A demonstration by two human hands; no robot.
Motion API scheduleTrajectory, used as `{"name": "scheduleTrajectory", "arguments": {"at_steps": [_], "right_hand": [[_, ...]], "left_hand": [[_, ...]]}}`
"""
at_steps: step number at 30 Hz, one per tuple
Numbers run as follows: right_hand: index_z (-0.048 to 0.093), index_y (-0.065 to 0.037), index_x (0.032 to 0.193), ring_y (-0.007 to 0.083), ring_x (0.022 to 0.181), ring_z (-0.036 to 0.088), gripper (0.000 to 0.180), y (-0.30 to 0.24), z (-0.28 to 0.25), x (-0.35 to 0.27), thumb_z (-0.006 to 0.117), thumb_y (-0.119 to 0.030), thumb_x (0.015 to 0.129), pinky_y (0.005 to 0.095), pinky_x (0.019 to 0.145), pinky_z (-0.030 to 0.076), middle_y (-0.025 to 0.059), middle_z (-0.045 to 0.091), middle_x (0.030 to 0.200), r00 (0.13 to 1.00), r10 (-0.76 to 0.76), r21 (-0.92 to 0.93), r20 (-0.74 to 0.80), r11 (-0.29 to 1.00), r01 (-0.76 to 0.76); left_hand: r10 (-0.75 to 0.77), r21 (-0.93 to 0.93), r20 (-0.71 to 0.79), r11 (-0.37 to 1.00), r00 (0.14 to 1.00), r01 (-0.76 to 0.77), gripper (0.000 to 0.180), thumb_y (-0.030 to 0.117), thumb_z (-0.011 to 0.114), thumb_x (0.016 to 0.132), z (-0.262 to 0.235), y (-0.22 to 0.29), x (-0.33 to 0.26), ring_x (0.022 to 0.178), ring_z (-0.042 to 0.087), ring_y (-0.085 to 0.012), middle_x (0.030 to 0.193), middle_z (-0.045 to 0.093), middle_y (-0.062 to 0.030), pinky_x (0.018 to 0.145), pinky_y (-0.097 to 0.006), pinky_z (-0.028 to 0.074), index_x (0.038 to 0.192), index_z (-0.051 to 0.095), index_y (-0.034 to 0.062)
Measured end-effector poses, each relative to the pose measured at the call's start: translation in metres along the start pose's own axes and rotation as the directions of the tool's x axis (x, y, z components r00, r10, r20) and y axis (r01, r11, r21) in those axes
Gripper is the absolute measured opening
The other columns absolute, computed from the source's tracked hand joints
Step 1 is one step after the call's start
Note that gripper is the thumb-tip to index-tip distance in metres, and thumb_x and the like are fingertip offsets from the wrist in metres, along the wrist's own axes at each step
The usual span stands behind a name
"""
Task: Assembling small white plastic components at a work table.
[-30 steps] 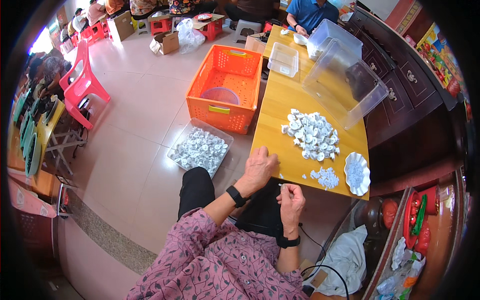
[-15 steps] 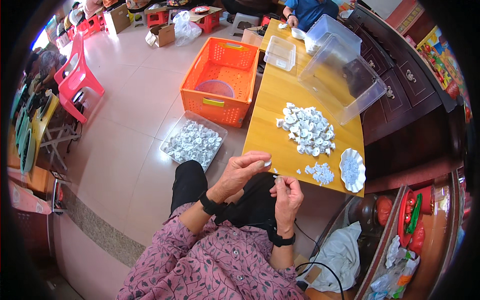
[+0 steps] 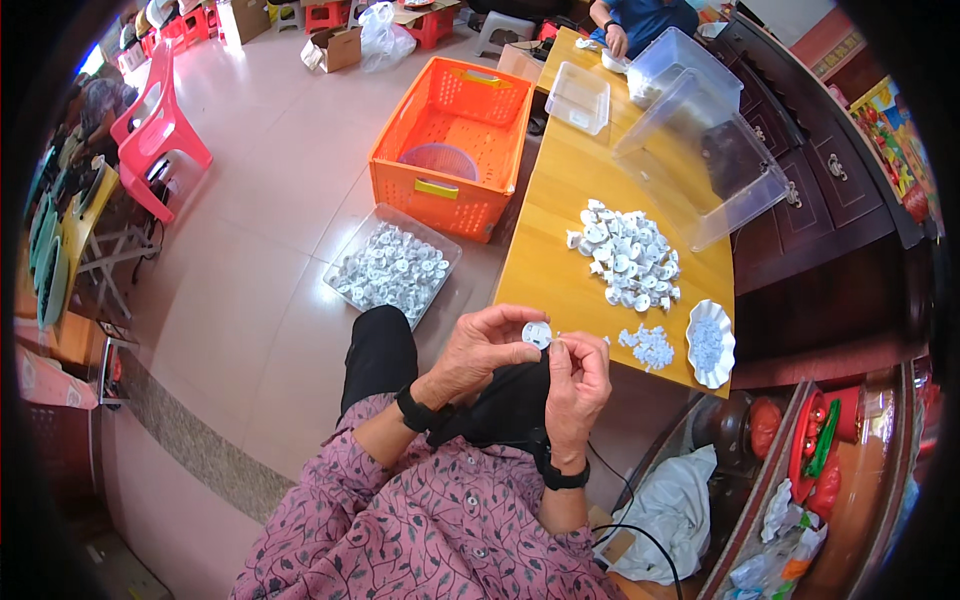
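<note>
Between the thumb and fingers of my left hand (image 3: 478, 350) is a round white plastic part (image 3: 537, 335), its slotted flat face turned up toward me. My right hand (image 3: 577, 385) is pinched closed at the part's right edge; its fingertips hide most of the small pale piece they hold. A heap of similar white plastic parts (image 3: 630, 255) lies on the wooden table (image 3: 545, 235) beyond my hands. Nearer the table's front edge is a small pile of pale blue-white pieces (image 3: 650, 346). More such pieces fill a white scalloped dish (image 3: 693, 352) to its right.
On the floor to the left stand a clear tub of white parts (image 3: 390, 265) and an orange crate (image 3: 440, 195) holding a purple basket. Clear plastic bins (image 3: 700, 160) occupy the far table, where another person's hand (image 3: 616, 42) works. A dark cabinet (image 3: 800, 190) borders the right.
My left hand has turned the white part so its flat face shows. My right hand has come up against it. The view has shifted slightly.
</note>
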State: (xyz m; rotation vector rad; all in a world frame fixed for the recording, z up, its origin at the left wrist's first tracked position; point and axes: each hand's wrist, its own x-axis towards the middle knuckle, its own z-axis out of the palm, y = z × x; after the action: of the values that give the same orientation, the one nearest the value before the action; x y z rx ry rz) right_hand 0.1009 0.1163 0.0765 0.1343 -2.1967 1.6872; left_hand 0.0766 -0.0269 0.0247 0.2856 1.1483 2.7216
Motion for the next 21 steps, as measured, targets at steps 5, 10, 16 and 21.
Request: {"name": "scheduleTrajectory", "arguments": {"at_steps": [5,10,16,21], "right_hand": [[0.061,0.002,0.091,0.0135,0.088,0.057,0.007,-0.0009,0.0056,-0.0014,0.066,-0.002,0.094,0.0263,0.078,0.048,0.0077,0.06,0.1,1.0,-0.025,-0.062,0.01,0.998,0.025],[0.061,0.002,0.091,0.0128,0.086,0.057,0.007,0.0025,0.0074,-0.0033,0.066,-0.002,0.093,0.0261,0.076,0.048,0.0073,0.06,0.1,0.999,-0.044,-0.098,0.01,0.994,0.045],[0.061,0.002,0.089,0.0243,0.089,0.063,0.009,0.0043,0.0082,-0.0035,0.068,-0.003,0.091,0.0359,0.08,0.052,0.0132,0.063,0.097,0.997,-0.057,-0.138,-0.042,0.989,0.051],[0.059,0.001,0.088,0.0269,0.091,0.064,0.009,0.0077,0.0071,-0.0046,0.068,-0.003,0.09,0.0382,0.083,0.052,0.0145,0.063,0.098,0.997,-0.068,-0.136,-0.048,0.989,0.061]], "left_hand": [[0.057,0.079,0.013,0.995,0.998,-0.058,0.044,-0.006,0.076,0.083,-0.0049,-0.0049,-0.002,0.11,0.063,-0.0179,0.123,0.064,-0.01,0.098,-0.033,0.054,0.125,0.063,-0.002],[-0.041,0.182,-0.008,0.982,0.999,0.042,0.038,-0.001,0.072,0.088,-0.004,-0.0038,-0.0055,0.113,0.063,-0.02,0.125,0.064,-0.0119,0.1,-0.037,0.054,0.125,0.063,-0.0027],[-0.091,-0.109,0.0,0.99,0.996,0.09,0.035,0.002,0.066,0.094,-0.005,-0.0054,-0.0074,0.116,0.063,-0.0224,0.126,0.064,-0.0139,0.101,-0.041,0.054,0.129,0.062,-0.0025],[-0.079,-0.063,-0.007,0.995,0.997,0.079,0.037,0.0,0.068,0.093,-0.0052,-0.0061,-0.0074,0.115,0.063,-0.0213,0.125,0.065,-0.0128,0.102,-0.038,0.052,0.129,0.062,-0.0023]]}}
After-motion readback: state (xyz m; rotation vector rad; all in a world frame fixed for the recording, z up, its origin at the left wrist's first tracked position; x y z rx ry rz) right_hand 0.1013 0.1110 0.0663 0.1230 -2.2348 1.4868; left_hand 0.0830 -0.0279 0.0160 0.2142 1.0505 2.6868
